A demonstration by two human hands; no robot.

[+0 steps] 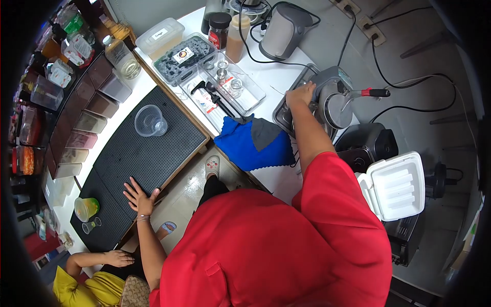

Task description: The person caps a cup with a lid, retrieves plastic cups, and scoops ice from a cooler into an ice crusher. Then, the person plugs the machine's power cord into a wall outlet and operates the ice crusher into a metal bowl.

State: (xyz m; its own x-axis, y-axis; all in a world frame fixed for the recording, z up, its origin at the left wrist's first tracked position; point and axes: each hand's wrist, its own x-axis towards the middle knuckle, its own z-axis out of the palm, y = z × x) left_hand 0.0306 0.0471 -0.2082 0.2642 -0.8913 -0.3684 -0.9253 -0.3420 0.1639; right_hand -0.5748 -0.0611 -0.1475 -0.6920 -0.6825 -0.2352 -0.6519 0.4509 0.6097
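Observation:
My left hand (140, 197) is open, its fingers spread above the edge of the black perforated mat (138, 123). A clear plastic cup (151, 121) lies on that mat, and a cup with green and yellow contents (86, 209) stands farther along it, beside two small cups. My right hand (300, 94) reaches to the grey appliance (332, 79) on the white counter. Its fingers are closed at the near side of the appliance, and what they grip is too small to make out. Right of it is a metal pitcher (337, 111).
A blue cloth (235, 146) hangs at the counter edge. Behind are a clear organizer tray (245, 94), bottles and a kettle (286, 31) with cords. An open white foam box (398, 187) is at the right. A seated person's hand (118, 258) rests at lower left.

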